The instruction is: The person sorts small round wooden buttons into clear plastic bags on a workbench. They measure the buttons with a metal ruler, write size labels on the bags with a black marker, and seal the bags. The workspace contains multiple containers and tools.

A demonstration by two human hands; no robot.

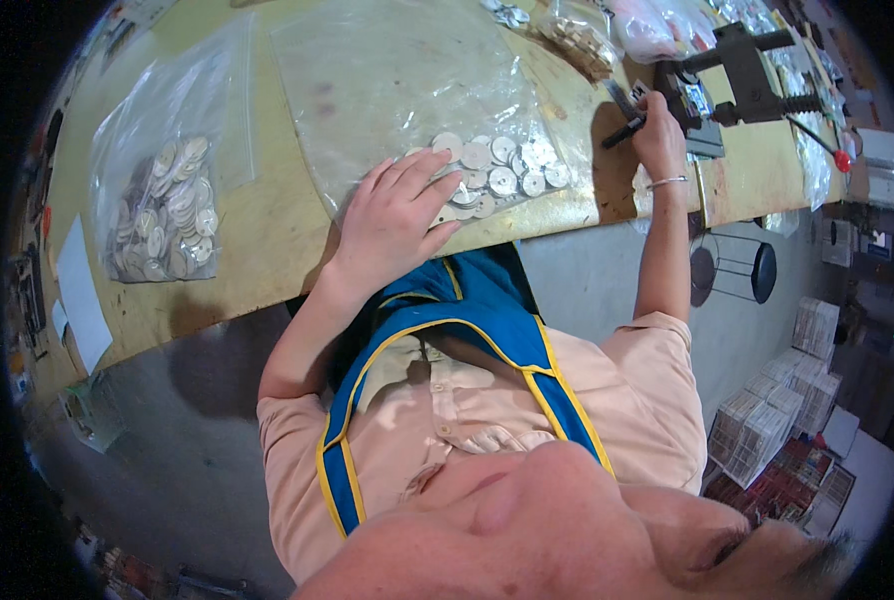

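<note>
My left hand [395, 212] lies palm down with its fingers stretched, at the left end of a spread of round silvery discs [503, 180] with small center holes. The discs lie at the near end of a large clear plastic bag [397, 80]; whether they are inside it or on top cannot be made out. My right hand [659, 142] is closed around a dark, pen-like tool [623, 133] at the right, beside a black hand press [747, 75]. A flat grey piece [622, 101] shows by its fingertips.
Another clear bag [172, 215] full of discs lies at the left, near a white paper sheet [83, 295]. Bagged small parts [579, 40] sit at the back. A red-knobbed lever [841, 161] juts from the press. A round stool [763, 272] stands beyond the table's edge.
</note>
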